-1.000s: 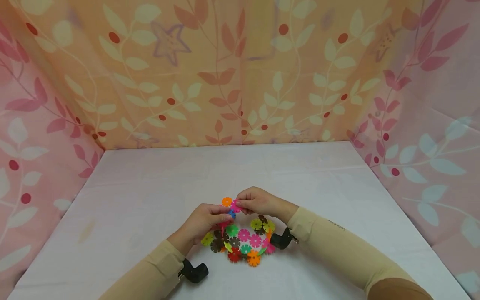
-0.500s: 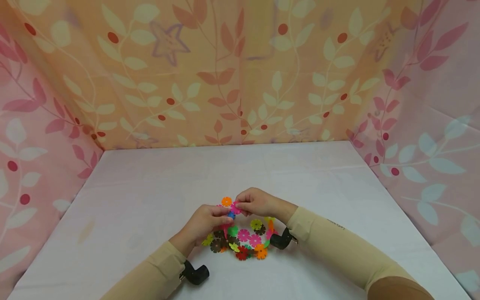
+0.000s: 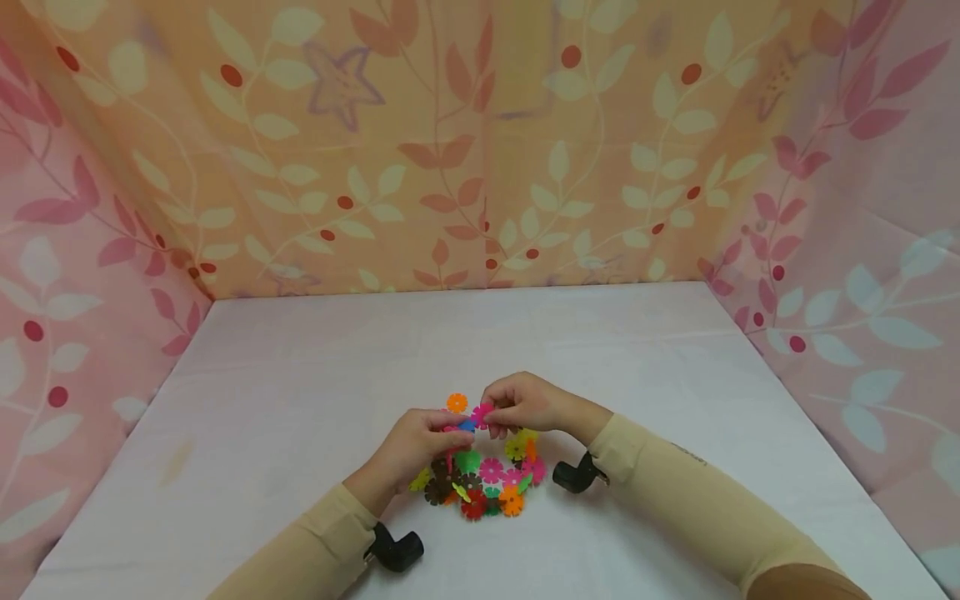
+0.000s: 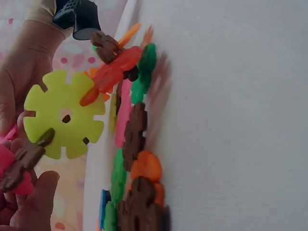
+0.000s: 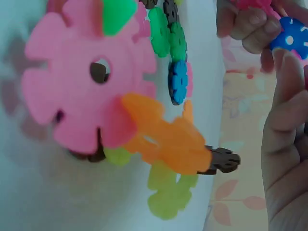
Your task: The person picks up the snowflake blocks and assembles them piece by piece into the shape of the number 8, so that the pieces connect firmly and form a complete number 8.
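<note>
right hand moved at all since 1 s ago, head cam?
Barely. The right hand still pinches the pink flower-shaped plastic disc at about the same spot against the white table's far edge.

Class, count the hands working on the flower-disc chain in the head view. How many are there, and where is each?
2. The left hand grips the chain at its left end; the right hand pinches a pink disc at the top. No others show.

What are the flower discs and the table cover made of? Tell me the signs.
Flower discs: likely plastic, a smooth, slightly glossy finish in solid bright colours, with crisp cut slots round the rims, plainest on the yellow disc. Table cover: probably cloth or thin sheet, matte white, with faint creases; the weave is not visible.
</note>
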The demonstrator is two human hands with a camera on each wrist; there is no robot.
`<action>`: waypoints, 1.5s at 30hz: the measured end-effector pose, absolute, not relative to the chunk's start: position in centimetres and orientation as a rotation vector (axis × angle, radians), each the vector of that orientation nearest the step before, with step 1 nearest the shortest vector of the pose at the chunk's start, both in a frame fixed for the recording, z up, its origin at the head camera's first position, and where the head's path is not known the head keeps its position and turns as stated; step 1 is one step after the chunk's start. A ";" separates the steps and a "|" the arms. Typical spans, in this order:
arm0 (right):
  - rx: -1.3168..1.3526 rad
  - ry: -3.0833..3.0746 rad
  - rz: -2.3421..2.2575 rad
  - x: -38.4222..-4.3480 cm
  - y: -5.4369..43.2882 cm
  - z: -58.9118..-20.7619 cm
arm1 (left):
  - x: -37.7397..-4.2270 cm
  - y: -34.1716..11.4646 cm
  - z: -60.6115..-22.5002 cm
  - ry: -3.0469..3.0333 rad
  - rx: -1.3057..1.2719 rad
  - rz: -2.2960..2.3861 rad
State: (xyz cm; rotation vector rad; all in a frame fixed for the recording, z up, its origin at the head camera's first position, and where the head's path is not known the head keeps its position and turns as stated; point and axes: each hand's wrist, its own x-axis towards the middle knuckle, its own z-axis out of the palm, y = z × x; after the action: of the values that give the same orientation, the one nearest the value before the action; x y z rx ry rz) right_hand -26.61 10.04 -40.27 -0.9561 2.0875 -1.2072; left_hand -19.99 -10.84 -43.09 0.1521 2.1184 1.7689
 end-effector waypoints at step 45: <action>-1.592 2.204 -1.120 -24.8 13.1 -39.4 | -17.8 -8.4 -40.8 2.690 0.633 1.383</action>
State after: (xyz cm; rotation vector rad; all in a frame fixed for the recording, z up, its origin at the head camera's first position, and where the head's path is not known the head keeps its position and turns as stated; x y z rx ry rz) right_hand -24.85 13.08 -39.41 -1.5917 2.2041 -1.1195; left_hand -17.76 -8.38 -40.77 0.6328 2.6895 1.3833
